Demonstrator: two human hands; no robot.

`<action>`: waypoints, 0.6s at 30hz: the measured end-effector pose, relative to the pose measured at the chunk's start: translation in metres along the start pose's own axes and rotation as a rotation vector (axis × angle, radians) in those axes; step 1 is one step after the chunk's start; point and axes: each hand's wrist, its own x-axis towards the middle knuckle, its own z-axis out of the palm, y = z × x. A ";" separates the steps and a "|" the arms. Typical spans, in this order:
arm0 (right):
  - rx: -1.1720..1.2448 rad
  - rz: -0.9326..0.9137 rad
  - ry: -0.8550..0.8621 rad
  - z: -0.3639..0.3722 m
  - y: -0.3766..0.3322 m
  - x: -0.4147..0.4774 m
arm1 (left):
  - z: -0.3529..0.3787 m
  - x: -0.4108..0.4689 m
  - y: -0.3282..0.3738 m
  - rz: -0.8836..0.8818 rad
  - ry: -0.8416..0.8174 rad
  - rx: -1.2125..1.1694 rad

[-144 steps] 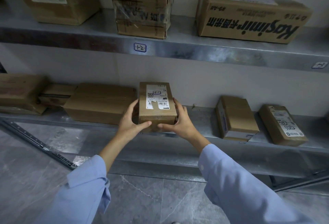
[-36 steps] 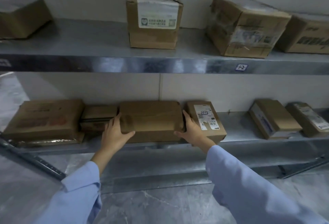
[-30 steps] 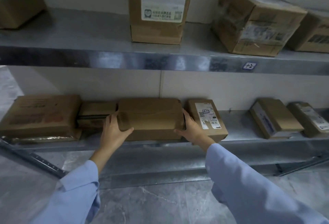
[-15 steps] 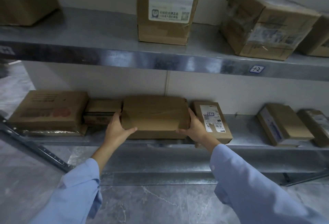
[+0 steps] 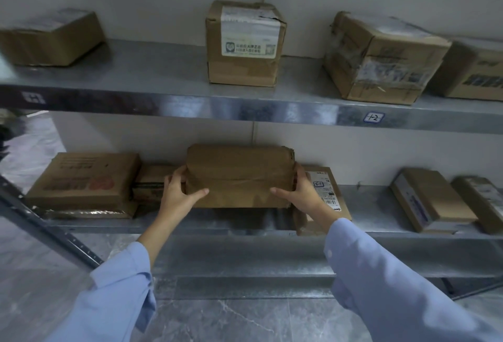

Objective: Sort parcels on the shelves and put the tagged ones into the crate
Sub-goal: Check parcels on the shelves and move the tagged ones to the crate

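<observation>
Two hands, the left hand and right hand, clasp the plain brown parcel by its ends, tipped up over the lower shelf; a labelled small box lies just beside it; no crate shows; most sorting seems left to do.

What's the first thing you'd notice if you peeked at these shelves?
The hands catch your eye first: the left hand and the right hand grip the two ends of a plain brown parcel in the middle of the lower shelf. Just above it, on the upper shelf, stands a box with a big white label.
</observation>
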 end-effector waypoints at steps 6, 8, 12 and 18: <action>0.149 -0.015 -0.010 -0.002 0.001 -0.002 | -0.003 0.001 -0.005 -0.105 -0.032 -0.165; 0.188 -0.003 -0.015 -0.004 0.002 -0.002 | -0.006 0.001 -0.004 -0.148 -0.046 -0.176; 0.185 -0.007 -0.043 -0.010 0.002 -0.005 | -0.008 -0.002 -0.002 -0.032 -0.083 -0.218; 0.152 0.003 -0.060 -0.013 -0.001 -0.012 | -0.006 -0.008 0.003 0.008 -0.049 -0.191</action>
